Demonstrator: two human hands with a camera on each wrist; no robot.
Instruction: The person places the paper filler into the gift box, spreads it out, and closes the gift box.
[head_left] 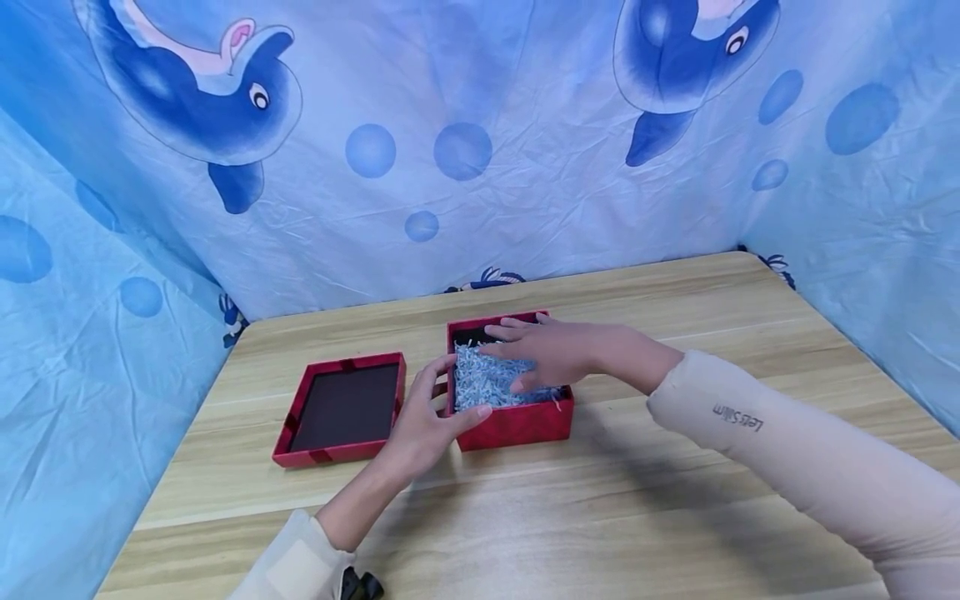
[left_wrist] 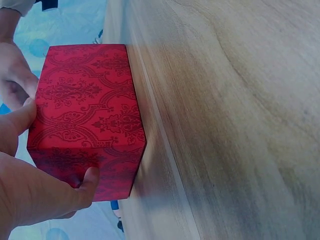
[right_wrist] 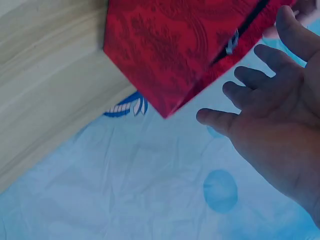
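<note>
A red box [head_left: 517, 425] with a dark damask-like pattern stands on the table, uncovered and filled with pale blue shredded paper [head_left: 480, 387]. My left hand [head_left: 423, 421] grips the box's near left corner: its thumb lies at the front rim and its fingers touch the left side, as the left wrist view also shows on the patterned wall [left_wrist: 85, 97]. Over the shredded paper hovers my right hand [head_left: 558, 350], fingers spread and palm down. In the right wrist view this hand [right_wrist: 280, 100] appears apart from the box [right_wrist: 160, 50]. Its fingers cover part of the filling.
To the left of the box lies a red lid [head_left: 345, 408], its dark inside facing up. The wooden table [head_left: 712, 333] extends to the right and front. Behind and beside it hangs a blue cloth [head_left: 525, 208] printed with dolphins and bubbles.
</note>
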